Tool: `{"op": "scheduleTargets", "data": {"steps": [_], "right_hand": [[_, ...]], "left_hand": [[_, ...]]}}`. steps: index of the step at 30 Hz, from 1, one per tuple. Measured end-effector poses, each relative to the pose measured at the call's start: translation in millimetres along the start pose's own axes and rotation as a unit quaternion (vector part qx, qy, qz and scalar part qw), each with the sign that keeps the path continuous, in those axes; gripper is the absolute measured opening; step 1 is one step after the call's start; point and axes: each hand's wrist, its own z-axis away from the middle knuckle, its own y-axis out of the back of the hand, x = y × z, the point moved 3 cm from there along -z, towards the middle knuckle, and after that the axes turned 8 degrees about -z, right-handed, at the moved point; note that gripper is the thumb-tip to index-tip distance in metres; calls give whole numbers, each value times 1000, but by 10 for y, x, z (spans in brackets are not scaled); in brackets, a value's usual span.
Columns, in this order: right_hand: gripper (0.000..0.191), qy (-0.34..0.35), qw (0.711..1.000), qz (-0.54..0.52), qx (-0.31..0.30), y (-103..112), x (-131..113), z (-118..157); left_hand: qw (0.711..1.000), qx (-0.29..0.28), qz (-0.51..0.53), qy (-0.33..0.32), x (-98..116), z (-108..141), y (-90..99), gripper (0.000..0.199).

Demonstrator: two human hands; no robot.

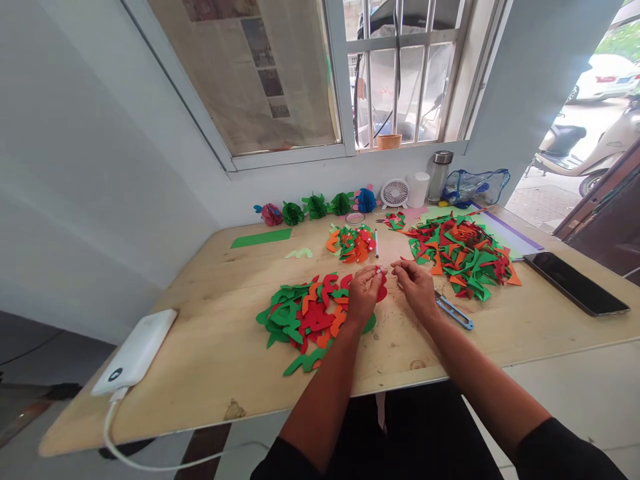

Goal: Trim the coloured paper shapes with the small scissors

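Note:
Over the middle of the table, my left hand [363, 293] pinches a red paper cutout [383, 288], with a small whitish spot at its upper edge. My right hand [414, 283] is a short way to the right, thumb and fingertips pressed together; whatever they hold is too small to make out. Beside and partly under my left forearm lies a pile of green, red and orange paper cutouts [293, 317] with wavy outlines. A blue utility knife [454, 311] rests just right of my right wrist.
Paper scraps [465, 257] are heaped at the right, near a black phone [577, 283]. Behind my hands lie a smaller cutout pile [351, 243] and a pen [377, 244]. A small fan [395, 193] and glass bottle [440, 177] line the wall. A white power bank [135, 350] sits left.

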Motion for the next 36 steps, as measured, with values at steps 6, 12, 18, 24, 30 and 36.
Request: {"op": "scheduleTargets", "data": {"steps": [6, 12, 18, 24, 30, 36], "right_hand": [[27, -18, 1000, 19, 6, 36, 56, -27], [27, -28, 1000, 10, -1, 19, 50, -13], [24, 11, 998, 60, -33, -14, -58, 12], [22, 28, 995, 94, -37, -23, -61, 16], [20, 35, 993, 103, -48, -36, -75, 23], [20, 33, 993, 69, -92, -63, -75, 33]], "left_hand": [[960, -45, 195, 198, 17, 52, 9, 37], [944, -25, 241, 225, 39, 33, 14, 37], [946, -16, 247, 209, 117, 56, 39, 32], [946, -23, 241, 216, 66, 43, 18, 31], [944, -28, 247, 217, 8, 29, -1, 33], [942, 22, 245, 230, -65, 19, 19, 31]]}}
